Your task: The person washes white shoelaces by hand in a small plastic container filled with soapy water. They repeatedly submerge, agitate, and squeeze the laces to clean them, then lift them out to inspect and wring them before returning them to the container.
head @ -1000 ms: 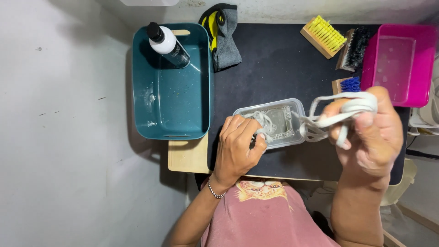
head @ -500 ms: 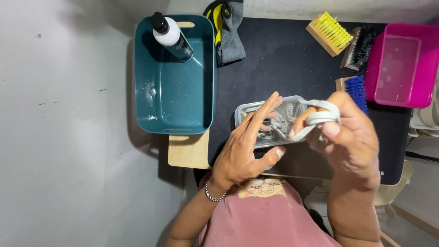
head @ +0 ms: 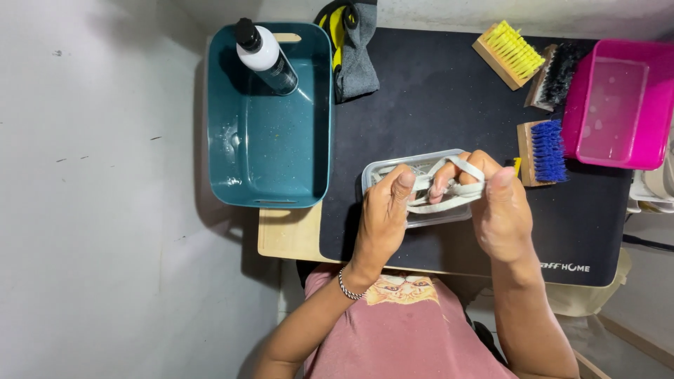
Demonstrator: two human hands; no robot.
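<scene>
My left hand (head: 385, 214) and my right hand (head: 497, 203) both grip a white shoelace (head: 449, 189), bunched in loops and stretched between them. They hold it just above a small clear plastic container (head: 382, 170) that sits on a black mat (head: 428, 105). Part of the container is hidden behind my fingers. A bracelet is on my left wrist.
A teal tub (head: 267, 161) with a black-capped bottle (head: 265, 56) stands at the left. A grey and yellow cloth (head: 354, 49) lies behind it. A yellow brush (head: 509, 52), black brush (head: 558, 74), blue brush (head: 542, 151) and pink tub (head: 618, 105) are at the right.
My right hand brought the shoelace down and left from beside the container to over it. My left hand left the container and took hold of the lace.
</scene>
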